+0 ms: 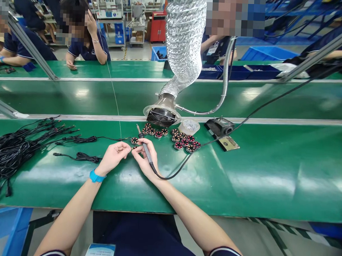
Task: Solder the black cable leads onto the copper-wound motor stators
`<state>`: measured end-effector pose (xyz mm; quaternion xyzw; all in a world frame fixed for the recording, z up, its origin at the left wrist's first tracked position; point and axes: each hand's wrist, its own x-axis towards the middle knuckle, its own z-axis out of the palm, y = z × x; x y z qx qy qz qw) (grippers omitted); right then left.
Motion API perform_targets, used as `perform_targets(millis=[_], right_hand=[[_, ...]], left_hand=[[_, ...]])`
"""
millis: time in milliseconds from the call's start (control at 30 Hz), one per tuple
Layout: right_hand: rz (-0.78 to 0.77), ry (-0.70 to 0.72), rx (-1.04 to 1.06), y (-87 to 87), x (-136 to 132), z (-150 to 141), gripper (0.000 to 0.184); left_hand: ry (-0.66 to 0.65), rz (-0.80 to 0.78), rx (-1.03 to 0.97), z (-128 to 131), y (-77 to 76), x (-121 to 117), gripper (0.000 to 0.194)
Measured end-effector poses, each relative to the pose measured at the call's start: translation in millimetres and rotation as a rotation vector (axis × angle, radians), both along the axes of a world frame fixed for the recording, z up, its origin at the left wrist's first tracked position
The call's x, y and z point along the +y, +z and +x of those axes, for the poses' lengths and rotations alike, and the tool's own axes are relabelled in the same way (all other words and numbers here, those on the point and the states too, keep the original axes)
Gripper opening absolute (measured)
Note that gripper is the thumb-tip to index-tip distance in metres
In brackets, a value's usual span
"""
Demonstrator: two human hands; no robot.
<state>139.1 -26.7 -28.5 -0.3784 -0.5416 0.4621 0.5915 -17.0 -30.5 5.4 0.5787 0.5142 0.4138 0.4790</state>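
- A small dark round part (134, 148) is sitting between the fingertips.
- The left hand (113, 157) is pinching narrowly.
- The right hand (142, 163) is gripping a grey pen-shaped soldering iron (146, 151).

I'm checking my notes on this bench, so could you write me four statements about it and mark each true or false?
1. The right hand has the soldering iron in its grip. True.
2. The blue wristband is on the right wrist. False: it is on the left wrist.
3. Black cables lie heaped at the left of the green table. True.
4. The tape roll sits right of the black stand. False: it sits to its left.
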Motion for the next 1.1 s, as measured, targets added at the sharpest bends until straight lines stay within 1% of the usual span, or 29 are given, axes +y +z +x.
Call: perform_targets(millis=[67, 167, 233, 300, 433, 533, 600, 667, 767, 833, 967, 1033, 1100], right_hand=[[0.056, -0.041, -0.058, 2.9, -1.0, 1.0, 0.039], [0.196, -0.12, -0.198, 10.5, -2.8, 4.3, 0.04], [0.276, -0.138, -0.273, 14.6, -3.6, 6.7, 0.037], [0.325, -0.134, -0.314, 16.0, -3.5, 8.5, 0.034], [0.345, -0.122, -0.347, 12.7, -1.2, 10.3, 0.035], [0.35, -0.097, -0.357, 10.4, 0.4, 11.0, 0.037], [0.352, -0.084, -0.365, 10.2, 0.9, 11.3, 0.037], [0.35, -0.08, -0.373, 10.4, 0.7, 11.5, 0.036], [0.34, -0.065, -0.374, 9.5, -0.1, 11.1, 0.037], [0.33, -0.048, -0.368, 7.5, -0.3, 10.4, 0.037], [0.309, -0.025, -0.357, 2.2, 1.6, 9.0, 0.038], [0.298, -0.05, -0.354, 1.5, 4.1, 10.2, 0.036], [0.275, -0.106, -0.353, 2.8, 7.2, 13.4, 0.033]], left_hand=[[-0.006, -0.005, 0.013, 0.1, -1.7, 0.1, 0.025], [-0.032, -0.011, 0.044, 1.0, -3.9, -0.5, 0.024], [-0.048, -0.015, 0.057, 2.3, -3.7, -1.4, 0.023], [-0.061, -0.021, 0.064, 3.3, -1.9, -2.4, 0.024], [-0.073, -0.018, 0.122, 1.0, 3.2, -3.0, 0.025], [-0.089, 0.061, 0.228, -3.7, 5.8, -1.8, 0.025], [-0.116, 0.095, 0.253, -5.6, 7.0, -1.3, 0.025], [-0.15, 0.051, 0.202, -5.5, 7.8, -1.5, 0.026], [-0.176, -0.091, 0.096, -2.1, 6.6, -2.4, 0.027], [-0.147, -0.117, 0.066, 1.0, 2.7, -1.9, 0.027], [-0.035, 0.006, 0.072, 5.7, -11.8, 3.6, 0.024], [0.014, 0.044, 0.076, 7.2, -18.3, 7.4, 0.022], [0.071, 0.052, 0.075, 8.4, -21.9, 10.8, 0.02]])
